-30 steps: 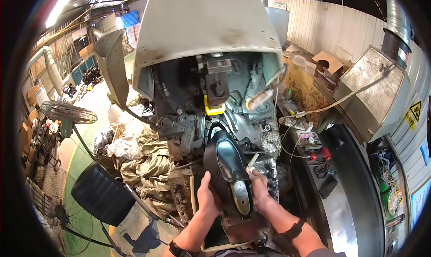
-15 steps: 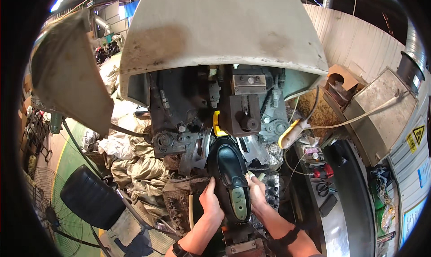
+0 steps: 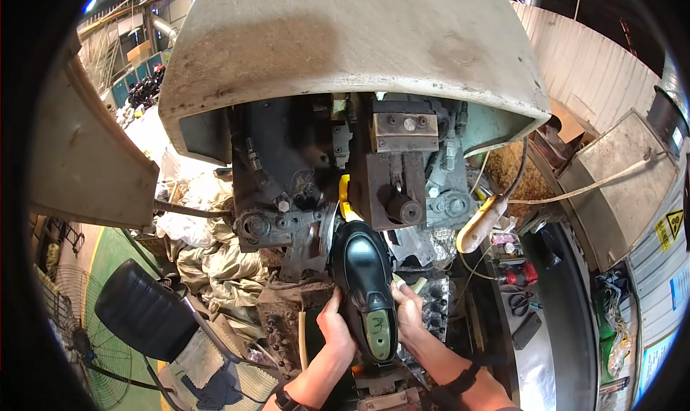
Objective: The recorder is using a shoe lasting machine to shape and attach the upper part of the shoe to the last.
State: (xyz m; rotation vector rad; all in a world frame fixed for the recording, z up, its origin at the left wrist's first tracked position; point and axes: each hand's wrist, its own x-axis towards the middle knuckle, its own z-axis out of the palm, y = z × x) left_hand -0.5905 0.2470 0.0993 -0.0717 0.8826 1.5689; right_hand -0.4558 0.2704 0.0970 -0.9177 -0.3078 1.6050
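1. Fingers of my left hand (image 3: 336, 330) and right hand (image 3: 410, 314) are clamped on a black shoe (image 3: 363, 267), one hand to each side; the ends tucked under it are hidden.
2. The shoe is just below the middle of the frame, toe toward the top, with a green plate (image 3: 377, 332) showing in its opening.
3. I should press evenly from both sides, so the shoe neither rolls nor twists.
4. Its toe sits near a yellow piece (image 3: 345, 199) and a dark metal block (image 3: 388, 188) under the pale hood (image 3: 345, 44); I cannot tell whether they touch.
5. Best to grip well back from that metal and mind the pale stick (image 3: 419, 285) beside my right fingers.
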